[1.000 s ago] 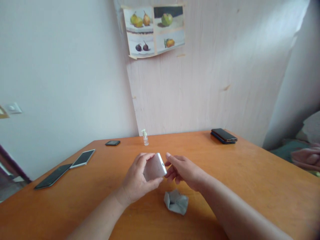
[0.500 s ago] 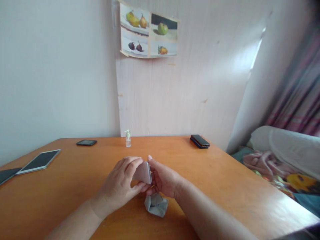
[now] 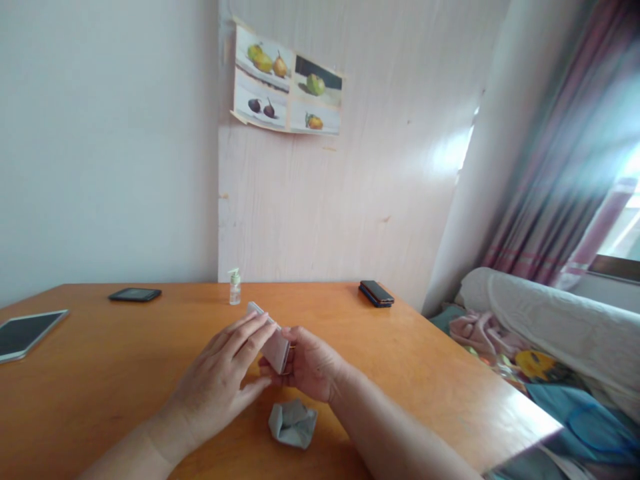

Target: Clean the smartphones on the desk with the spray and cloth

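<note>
"Where was the silver phone (image 3: 274, 347)?"

"Just beyond the grey cloth (image 3: 300, 430), raised and tilted between the two hands."

"What had just changed?"

"The grip. A second earlier the left hand (image 3: 215, 380) had clasped it between thumb and fingers, with the right hand (image 3: 315, 363) apart from it. Now the right hand had closed on the end nearer the cloth, its thumb along the edge and its fingers curled behind."

"And the left fingers?"

"Nearly straight, lying over the phone's upper part, with the thumb standing wide of them. How hard they pressed, I couldn't tell."

"So what did that mean?"

"I'd judge that the right hand had taken over most of the hold, and the left only steadied or touched it."

"Was the cloth in use?"

"No, it lay crumpled on the table (image 3: 125, 373), touched by neither hand. Well beyond it stood the pump bottle (image 3: 235, 293); a small dark phone (image 3: 135, 295) and a white-framed device (image 3: 30, 333) lay off to its left, and a dark stack (image 3: 376, 294) far beyond it, to its right."
</note>
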`<action>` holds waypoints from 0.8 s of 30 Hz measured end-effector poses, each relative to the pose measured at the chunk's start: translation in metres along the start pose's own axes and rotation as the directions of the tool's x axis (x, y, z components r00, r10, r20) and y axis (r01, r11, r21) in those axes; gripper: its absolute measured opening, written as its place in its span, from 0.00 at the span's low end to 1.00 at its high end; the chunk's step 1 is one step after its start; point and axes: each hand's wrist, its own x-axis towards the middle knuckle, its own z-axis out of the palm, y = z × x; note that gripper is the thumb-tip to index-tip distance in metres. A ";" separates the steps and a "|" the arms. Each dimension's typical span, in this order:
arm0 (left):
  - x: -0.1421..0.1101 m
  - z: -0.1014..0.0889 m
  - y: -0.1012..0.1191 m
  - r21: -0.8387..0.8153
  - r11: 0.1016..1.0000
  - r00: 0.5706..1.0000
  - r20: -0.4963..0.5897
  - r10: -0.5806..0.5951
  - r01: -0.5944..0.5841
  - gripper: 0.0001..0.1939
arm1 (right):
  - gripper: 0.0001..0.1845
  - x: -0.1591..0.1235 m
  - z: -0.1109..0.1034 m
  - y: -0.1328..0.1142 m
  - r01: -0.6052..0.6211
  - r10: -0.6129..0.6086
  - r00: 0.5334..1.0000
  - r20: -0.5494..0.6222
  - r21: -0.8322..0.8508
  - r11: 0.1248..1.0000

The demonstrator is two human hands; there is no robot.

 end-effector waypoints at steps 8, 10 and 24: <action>-0.005 0.006 -0.004 0.026 0.999 0.997 0.063 -0.036 0.035 0.32 | 0.18 -0.006 -0.037 -0.050 0.223 -0.306 0.848 -0.432 -0.234 0.947; -0.007 0.009 -0.005 0.008 0.999 0.995 0.086 -0.041 0.040 0.29 | 0.17 -0.012 -0.059 -0.064 0.240 -0.387 0.774 -0.501 -0.333 0.912; -0.015 0.024 -0.004 -0.058 0.997 0.987 0.153 -0.037 0.047 0.24 | 0.34 -0.101 -0.221 -0.072 -0.624 -0.640 0.282 -0.715 -0.643 0.444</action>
